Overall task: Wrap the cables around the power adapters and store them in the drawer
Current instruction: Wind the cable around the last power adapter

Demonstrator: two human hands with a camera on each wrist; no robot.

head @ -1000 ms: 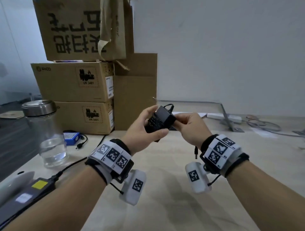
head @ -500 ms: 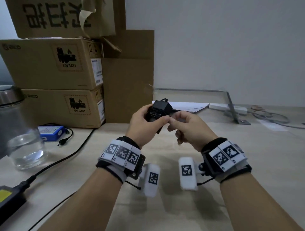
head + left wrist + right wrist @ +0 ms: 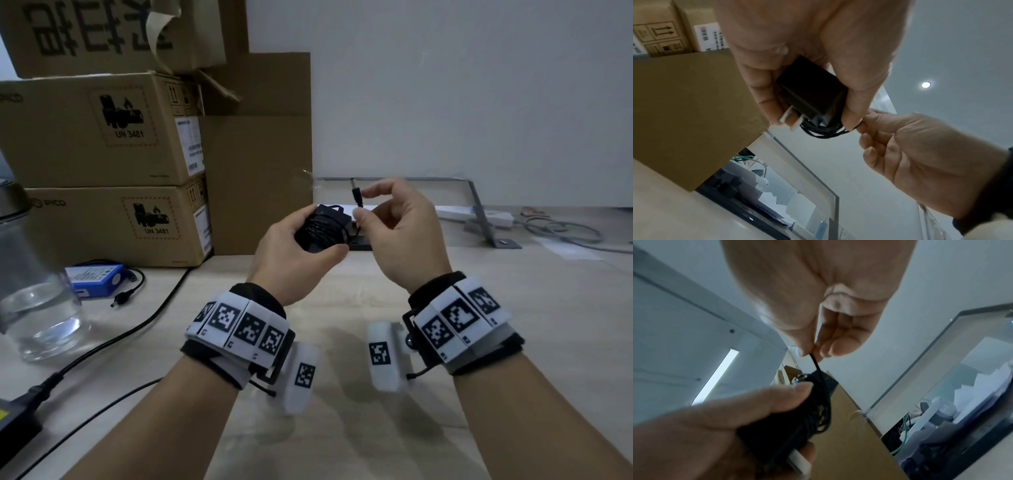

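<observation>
My left hand (image 3: 301,246) grips a small black power adapter (image 3: 323,228) above the desk, its thin black cable (image 3: 824,132) coiled round the body. Two metal prongs (image 3: 790,121) stick out past my fingers in the left wrist view. My right hand (image 3: 394,226) pinches the free end of the cable (image 3: 817,365) between thumb and forefinger just right of the adapter, and the barrel plug (image 3: 356,195) points upward. A second black adapter (image 3: 17,416) lies at the desk's left edge with its cable (image 3: 137,329) trailing toward the boxes. No drawer is in view.
Stacked cardboard boxes (image 3: 102,137) stand at the back left. A glass jar (image 3: 37,301) and a blue battery pack (image 3: 96,279) with a short lead sit at the left. A metal bracket (image 3: 479,212), a white power strip (image 3: 479,216) and loose grey cables (image 3: 561,233) lie behind.
My right hand has lifted and turned, bringing the cable's plug end up beside the adapter. The left hand keeps its grip on the adapter. The head view has dropped and shifted left.
</observation>
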